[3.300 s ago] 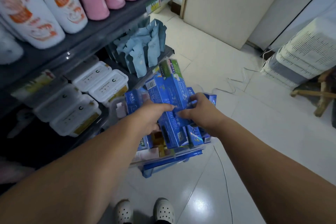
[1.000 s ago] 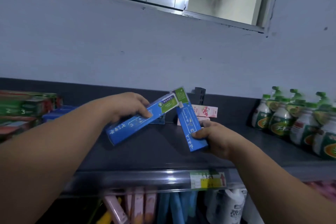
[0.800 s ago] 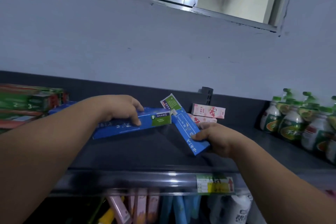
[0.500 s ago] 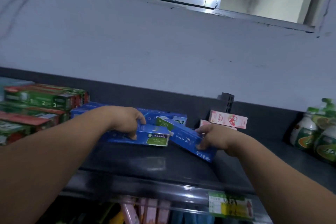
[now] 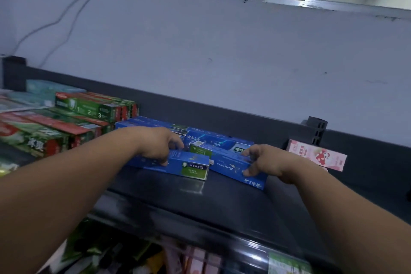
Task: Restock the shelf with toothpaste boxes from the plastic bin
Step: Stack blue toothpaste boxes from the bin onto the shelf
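Bare forearms [image 5: 89,176], left hand [image 5: 156,144] and right hand [image 5: 266,162], short rounded fingers [image 5: 248,152]

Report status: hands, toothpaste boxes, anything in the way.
Left hand grips left blue box, down on shelf. Right hand pinches right blue box, angled beside it. Pink box further right, apart; no obstruction seen.

Arms outstretched — left hand [image 5: 160,145] and right hand [image 5: 268,161] gripping, palms down.
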A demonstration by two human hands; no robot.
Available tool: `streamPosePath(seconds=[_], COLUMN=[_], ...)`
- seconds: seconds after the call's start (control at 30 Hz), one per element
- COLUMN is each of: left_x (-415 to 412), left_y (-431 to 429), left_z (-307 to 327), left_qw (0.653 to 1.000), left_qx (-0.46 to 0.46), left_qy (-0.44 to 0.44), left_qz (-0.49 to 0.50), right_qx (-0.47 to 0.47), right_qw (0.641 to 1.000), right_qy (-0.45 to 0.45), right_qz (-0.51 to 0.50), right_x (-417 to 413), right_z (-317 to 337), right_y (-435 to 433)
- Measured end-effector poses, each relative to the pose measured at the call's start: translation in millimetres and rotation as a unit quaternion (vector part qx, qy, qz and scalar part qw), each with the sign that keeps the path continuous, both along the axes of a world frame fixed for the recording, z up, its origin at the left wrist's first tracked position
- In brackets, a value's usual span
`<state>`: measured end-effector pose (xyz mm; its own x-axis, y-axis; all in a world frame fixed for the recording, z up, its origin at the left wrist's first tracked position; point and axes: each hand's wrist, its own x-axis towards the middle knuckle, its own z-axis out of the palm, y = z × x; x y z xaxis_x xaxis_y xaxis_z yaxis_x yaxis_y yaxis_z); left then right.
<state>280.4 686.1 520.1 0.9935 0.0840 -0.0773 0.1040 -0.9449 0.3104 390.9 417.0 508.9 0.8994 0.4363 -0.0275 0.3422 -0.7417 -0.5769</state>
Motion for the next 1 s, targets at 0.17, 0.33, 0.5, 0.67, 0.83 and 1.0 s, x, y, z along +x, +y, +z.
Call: streamPosePath(seconds=[0.17,0.33,0.5,0.67,0.83,1.0], left_x=[-7,-10,-6,-8,-8,-3], left_y=[24,55,68,79,95,100], left_z=[11,13,8,14,13,9], left_qw=[0.998,0.990,0.994,0.994,0.980,0.975], left_qx=[0.036,0.085,0.047,-0.028,-0.158,-0.176], left_qy=[0.044,0.082,0.074,0.103,0.112,0.072], left_qz=[0.023,0.072,0.059,0.040,0.053,0.117], right_qx=[-0.036,-0.013,-0.036,-0.037,-0.032,-0.012], right_qw=[0.999,0.990,0.994,0.996,0.995,0.997], right_qy=[-0.034,-0.137,0.004,0.043,0.052,0.051], right_qz=[-0.006,0.028,0.100,0.064,0.076,0.056], right_x=[-6,-31,-50,-52,-58,-58], right_z=[4,19,17,12,10,2], right_y=[12,43,74,86,92,104])
